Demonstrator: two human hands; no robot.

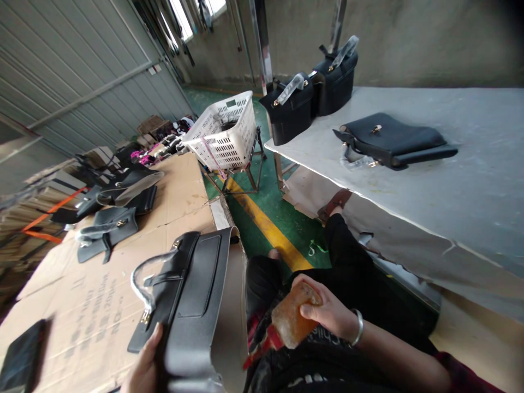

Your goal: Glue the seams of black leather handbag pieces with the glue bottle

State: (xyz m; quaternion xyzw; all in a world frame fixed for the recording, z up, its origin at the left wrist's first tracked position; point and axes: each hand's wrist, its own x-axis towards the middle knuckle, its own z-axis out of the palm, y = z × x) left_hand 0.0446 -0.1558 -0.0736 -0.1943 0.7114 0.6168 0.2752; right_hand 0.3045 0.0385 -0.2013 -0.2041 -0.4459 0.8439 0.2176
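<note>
A black handbag (200,284) with a plastic-wrapped handle lies at the edge of the cardboard-covered table (184,185). My left hand (145,363) holds the bag's near end, its thumb on top of the black leather and its other fingers hidden. Above my lap, my right hand (327,311) is wrapped round an orange-brown bottle (297,314) whose red nozzle points down and to the left. The nozzle tip is beside the bag, apart from it.
More black bags lie on the cardboard at the left, with a dark tablet-like object (22,355) nearer me. A white basket (225,136) stands ahead. Three black bags rest on the grey table (483,191) at right.
</note>
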